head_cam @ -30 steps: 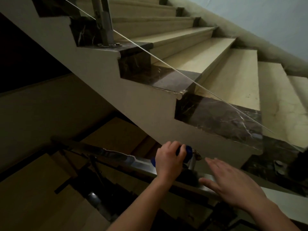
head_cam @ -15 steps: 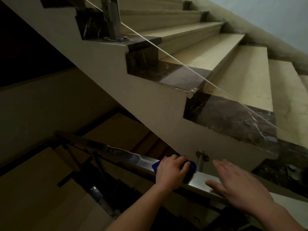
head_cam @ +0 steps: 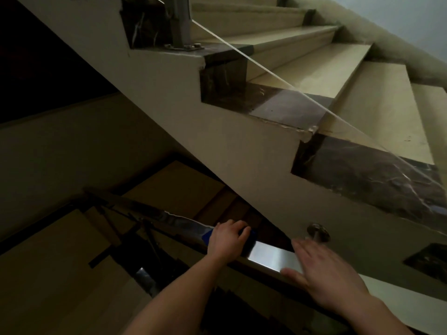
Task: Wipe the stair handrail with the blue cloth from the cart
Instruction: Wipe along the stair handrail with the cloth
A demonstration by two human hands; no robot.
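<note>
A flat steel handrail [head_cam: 268,256] runs from the lower right down toward the left, over a dark stairwell. My left hand [head_cam: 227,240] is closed over the blue cloth [head_cam: 207,236] and presses it onto the rail; only small blue edges show beside the fingers. My right hand [head_cam: 321,269] lies flat on the rail a little to the right, fingers spread, holding nothing. Between the two hands a bright stretch of steel shows.
A round metal wall bracket [head_cam: 317,232] stands just behind the rail near my right hand. The underside and side of the upper stair flight [head_cam: 217,131] rise close above, with a glass panel edge [head_cam: 278,76] and a steel post [head_cam: 179,20]. Lower steps [head_cam: 48,262] lie below left.
My left hand has slid the blue cloth leftward and down along the rail, away from the bracket. The gap between my hands has widened. My right hand stays flat on the rail.
</note>
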